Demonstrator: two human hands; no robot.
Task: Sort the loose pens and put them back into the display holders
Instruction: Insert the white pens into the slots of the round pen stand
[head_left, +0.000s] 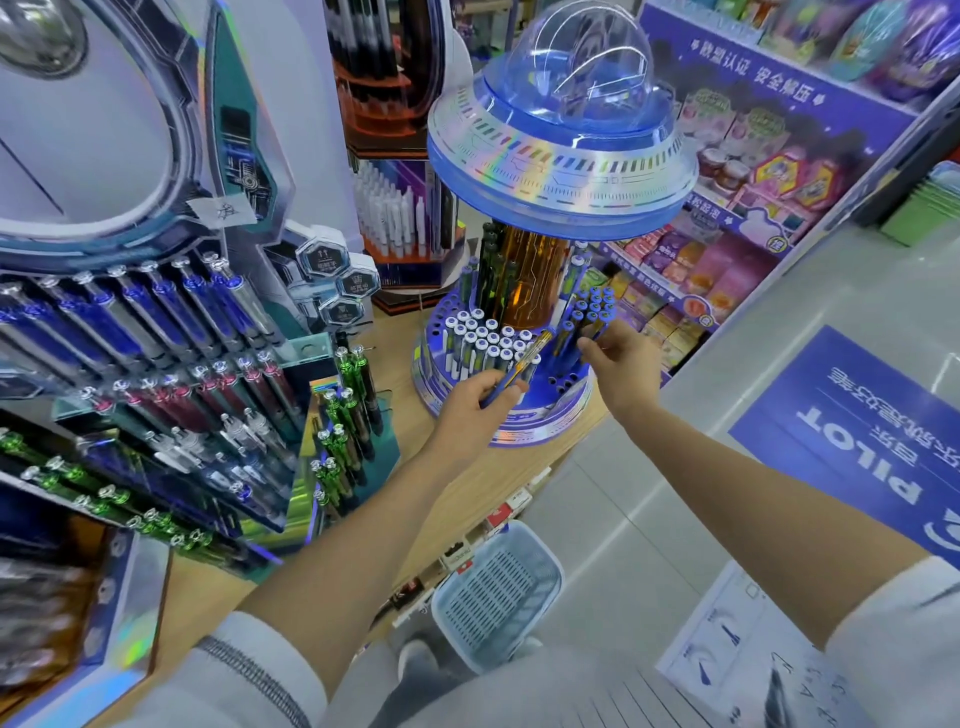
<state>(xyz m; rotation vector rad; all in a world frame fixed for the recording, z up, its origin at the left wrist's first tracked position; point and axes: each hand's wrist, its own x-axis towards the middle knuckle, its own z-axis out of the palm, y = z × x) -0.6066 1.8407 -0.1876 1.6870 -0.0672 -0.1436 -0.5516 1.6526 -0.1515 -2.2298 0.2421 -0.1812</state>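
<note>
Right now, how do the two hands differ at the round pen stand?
The left hand grips a yellow-and-blue pen, tilted and free of the holes; the right hand pinches a dark pen beside the blue-topped pens. The left hand sits at the front of the round stand, by the white-topped pens; the right hand at its right side. Both work at that stand.

A pale blue basket (496, 587) sits near a blue PILOT floor sticker (852, 431).
</note>
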